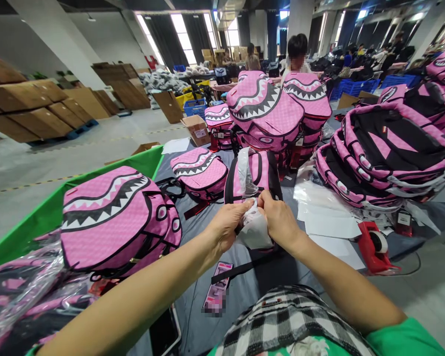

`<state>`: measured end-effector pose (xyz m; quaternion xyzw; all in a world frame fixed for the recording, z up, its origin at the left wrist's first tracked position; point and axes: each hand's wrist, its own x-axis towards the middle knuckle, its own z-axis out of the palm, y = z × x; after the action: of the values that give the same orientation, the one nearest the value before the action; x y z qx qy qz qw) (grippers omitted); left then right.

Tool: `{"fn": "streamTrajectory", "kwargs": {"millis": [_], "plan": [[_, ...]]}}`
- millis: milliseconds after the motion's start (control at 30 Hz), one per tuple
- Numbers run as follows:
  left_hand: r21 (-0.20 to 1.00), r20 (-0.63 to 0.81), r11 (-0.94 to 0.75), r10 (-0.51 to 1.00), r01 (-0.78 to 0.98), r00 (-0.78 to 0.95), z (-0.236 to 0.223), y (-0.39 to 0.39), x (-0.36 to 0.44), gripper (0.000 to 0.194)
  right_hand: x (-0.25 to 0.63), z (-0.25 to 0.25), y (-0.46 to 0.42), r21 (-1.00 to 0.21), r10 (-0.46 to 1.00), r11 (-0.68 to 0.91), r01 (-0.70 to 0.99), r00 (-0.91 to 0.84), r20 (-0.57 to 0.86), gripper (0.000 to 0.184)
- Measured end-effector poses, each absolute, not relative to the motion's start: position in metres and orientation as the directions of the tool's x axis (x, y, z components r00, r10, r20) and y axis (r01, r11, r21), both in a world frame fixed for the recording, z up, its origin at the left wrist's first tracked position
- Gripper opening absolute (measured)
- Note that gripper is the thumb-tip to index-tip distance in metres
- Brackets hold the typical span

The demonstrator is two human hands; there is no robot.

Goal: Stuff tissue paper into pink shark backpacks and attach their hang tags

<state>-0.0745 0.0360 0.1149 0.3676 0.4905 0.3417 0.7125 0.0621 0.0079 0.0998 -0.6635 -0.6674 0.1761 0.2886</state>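
Observation:
A small pink and black backpack (271,170) stands in front of me with its strap side toward me. Thin white wrapping (251,215) lies over its lower part, and a white strip (246,173) covers one strap. My left hand (228,220) pinches the wrapping from the left. Close beside it, my right hand (276,215) is closed on the same wrapping, its fingertips partly hidden. A black strap (241,269) trails toward me from the bag. Below it lies a pink printed card or packet (217,289).
Pink shark-mouth backpacks (107,217) stand at left, with more piled behind (267,104) and at right (396,148). Clear-bagged ones (22,296) lie lower left. A red tape dispenser (378,249) sits on the right edge beside white sheets (332,225). A green side panel (55,205) borders the left.

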Motion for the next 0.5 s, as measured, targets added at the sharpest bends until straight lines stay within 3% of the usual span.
{"fn": "streamTrajectory", "kwargs": {"millis": [100, 167, 233, 300, 400, 500], "plan": [[0.831, -0.517, 0.549, 0.82, -0.085, 0.245, 0.117, 0.037, -0.078, 0.051, 0.059, 0.098, 0.006, -0.611, 0.986, 0.031, 0.791, 0.076, 0.15, 0.006], [0.822, -0.546, 0.566, 0.816, -0.066, 0.193, 0.118, 0.039, -0.082, 0.05, 0.059, 0.094, 0.001, -0.74, 0.984, 0.075, 0.668, 0.069, 0.162, 0.007], [0.805, -0.576, 0.591, 0.799, -0.047, 0.175, 0.118, 0.04, -0.084, 0.051, 0.058, 0.088, -0.003, -0.918, 0.997, 0.063, 0.39, 0.008, 0.072, 0.014], [0.777, -0.609, 0.629, 0.76, -0.021, 0.226, 0.117, 0.042, -0.086, 0.052, 0.057, 0.081, -0.006, -0.998, 0.991, -0.063, 0.015, -0.118, -0.064, 0.022], [0.757, -0.623, 0.654, 0.724, -0.006, 0.296, 0.114, 0.044, -0.085, 0.052, 0.052, 0.074, -0.002, -0.884, 0.937, -0.272, -0.38, -0.313, -0.154, 0.022], [0.774, -0.607, 0.633, 0.744, -0.006, 0.279, 0.108, 0.047, -0.083, 0.054, 0.049, 0.074, 0.007, -0.804, 0.839, -0.401, -0.439, -0.527, -0.131, 0.022]]}}
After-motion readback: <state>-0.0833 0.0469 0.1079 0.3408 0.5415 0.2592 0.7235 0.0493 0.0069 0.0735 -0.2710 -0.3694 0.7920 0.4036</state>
